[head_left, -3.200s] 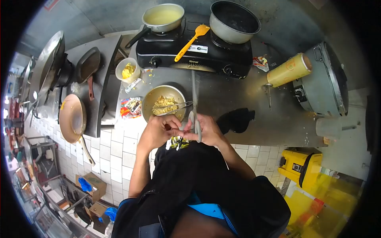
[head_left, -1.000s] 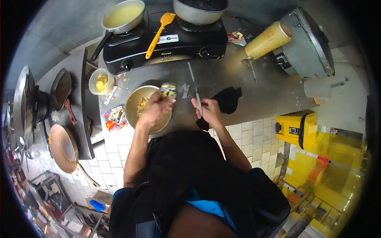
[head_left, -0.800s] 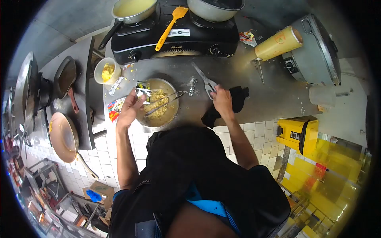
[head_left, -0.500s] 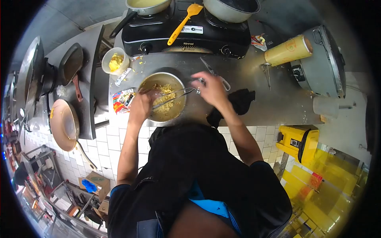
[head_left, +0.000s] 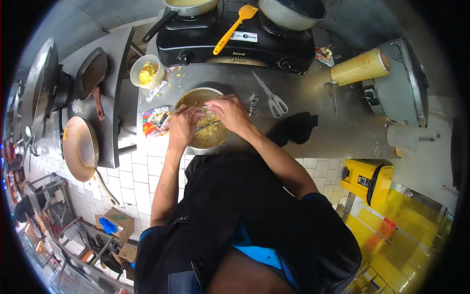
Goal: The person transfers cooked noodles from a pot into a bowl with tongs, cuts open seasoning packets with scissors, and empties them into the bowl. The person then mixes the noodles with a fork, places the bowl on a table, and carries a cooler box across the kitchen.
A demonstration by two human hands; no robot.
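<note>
My left hand (head_left: pixel 182 125) is closed over the left side of a metal bowl (head_left: pixel 226 134), its fingers round metal tongs (head_left: pixel 201 127) that are mostly hidden. My right hand (head_left: pixel 230 112) has its fingers pinched together above the bowl, against the left fingertips. Something small and pale (head_left: pixel 205 107) shows between the fingertips; I cannot make out what it is. Under both hands lie yellowish noodles (head_left: pixel 209 131) in the bowl. Scissors (head_left: pixel 275 101) and a small dark-and-white packet (head_left: pixel 253 105) lie on the counter to the right.
A black gas stove (head_left: pixel 235 49) stands behind, with a pan (head_left: pixel 191 9), a pot (head_left: pixel 293 14) and an orange spatula (head_left: pixel 234 32) on it. A tub of yellow food (head_left: pixel 147 72) and a red-white wrapper (head_left: pixel 156 121) are on the left. A black cloth (head_left: pixel 296 128) lies right.
My right hand has moved left from near the scissors to above the bowl and meets my left hand. The scissors and small packet are now uncovered. The tongs are more hidden.
</note>
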